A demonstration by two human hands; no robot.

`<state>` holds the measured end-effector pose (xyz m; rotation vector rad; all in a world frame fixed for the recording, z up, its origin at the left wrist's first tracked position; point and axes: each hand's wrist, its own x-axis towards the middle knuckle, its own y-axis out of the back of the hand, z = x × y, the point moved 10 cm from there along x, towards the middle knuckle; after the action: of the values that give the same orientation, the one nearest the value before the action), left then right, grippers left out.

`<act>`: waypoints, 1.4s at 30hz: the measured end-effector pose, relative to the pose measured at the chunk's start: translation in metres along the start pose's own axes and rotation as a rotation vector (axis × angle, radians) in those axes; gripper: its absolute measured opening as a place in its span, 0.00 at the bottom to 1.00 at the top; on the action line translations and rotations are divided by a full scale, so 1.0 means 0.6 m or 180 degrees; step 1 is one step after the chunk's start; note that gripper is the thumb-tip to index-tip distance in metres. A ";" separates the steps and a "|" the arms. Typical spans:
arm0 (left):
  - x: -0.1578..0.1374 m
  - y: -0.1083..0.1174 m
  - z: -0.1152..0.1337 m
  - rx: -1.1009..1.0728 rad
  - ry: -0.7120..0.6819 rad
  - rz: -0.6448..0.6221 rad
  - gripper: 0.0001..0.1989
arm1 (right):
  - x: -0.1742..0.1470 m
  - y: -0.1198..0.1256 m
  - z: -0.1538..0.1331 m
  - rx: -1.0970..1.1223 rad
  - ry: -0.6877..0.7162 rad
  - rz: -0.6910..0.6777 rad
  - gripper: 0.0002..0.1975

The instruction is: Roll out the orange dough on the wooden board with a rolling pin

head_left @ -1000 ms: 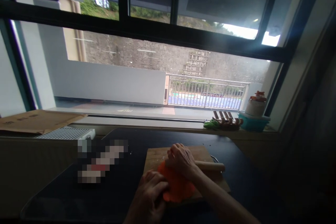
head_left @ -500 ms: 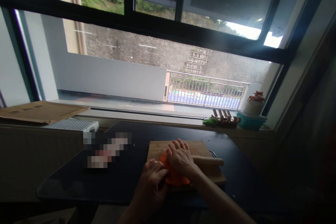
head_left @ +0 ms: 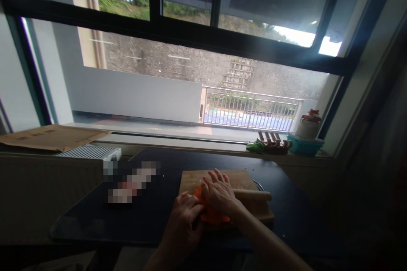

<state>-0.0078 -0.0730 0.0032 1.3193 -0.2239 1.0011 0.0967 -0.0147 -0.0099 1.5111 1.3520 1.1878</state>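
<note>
A wooden board (head_left: 241, 177) lies on the dark table, with a flattened piece of bright orange dough (head_left: 215, 217) on it. My right hand (head_left: 220, 189) rests flat over the dough, fingers stretched toward the board's far edge. At the dough's left side, my left hand (head_left: 185, 213) is curled with its fingers bent against the edge; its fingertips are partly hidden. Both hands cover much of the dough. A wooden rolling pin (head_left: 256, 195) lies across the board just right of my right hand, its left end hidden behind that hand.
A pixelated item (head_left: 132, 184) is on the table's left side. On the windowsill stand a brown rack-like object (head_left: 274, 144), a green item (head_left: 255, 147) and a teal box (head_left: 305, 145). A brown paper envelope (head_left: 54, 136) lies over a white radiator (head_left: 92, 151) at left.
The whole view has shifted very slightly. Both hands, the dough and the rolling pin keep nearly the same places on the board.
</note>
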 end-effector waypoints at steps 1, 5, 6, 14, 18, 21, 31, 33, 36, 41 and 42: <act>0.000 0.001 0.000 0.0005 0.0002 0.0016 0.10 | 0.008 0.001 0.002 -0.0013 0.0003 -0.0015 0.28; -0.001 0.004 0.001 0.0017 0.0001 0.0061 0.10 | 0.064 0.005 0.023 -0.0094 -0.0226 -0.0170 0.27; -0.001 0.004 0.000 0.0011 -0.0001 0.0057 0.10 | 0.075 0.006 0.027 -0.0097 -0.0263 -0.0199 0.27; 0.001 0.005 0.001 -0.0038 0.0030 0.0058 0.09 | -0.002 0.002 -0.005 -0.0065 0.0126 -0.0049 0.28; 0.000 0.007 0.003 -0.0038 0.0031 0.0095 0.09 | -0.006 0.002 -0.013 -0.0137 0.0312 -0.0169 0.27; 0.000 0.007 0.004 0.0000 0.0039 0.0095 0.09 | 0.045 0.003 0.008 -0.0194 0.0110 -0.0285 0.26; 0.000 0.006 0.004 0.0049 -0.0015 0.0113 0.10 | 0.031 -0.003 0.007 -0.0077 0.0077 -0.0337 0.27; 0.000 0.006 0.004 0.0022 0.0005 0.0131 0.10 | 0.014 -0.004 -0.004 -0.0057 0.0237 -0.0313 0.28; 0.000 0.008 0.006 -0.0024 0.0028 0.0131 0.09 | 0.030 0.000 0.001 -0.0176 0.0202 -0.0254 0.27; 0.002 0.011 0.006 0.0006 0.0052 0.0075 0.11 | 0.099 0.003 0.032 -0.0229 -0.0171 -0.0346 0.25; 0.002 0.011 0.006 0.0015 0.0048 0.0062 0.11 | 0.102 0.004 0.033 -0.0216 -0.0186 -0.0341 0.25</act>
<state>-0.0103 -0.0762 0.0094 1.3158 -0.2234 1.0282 0.1166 0.0461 -0.0041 1.3975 1.3239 1.1031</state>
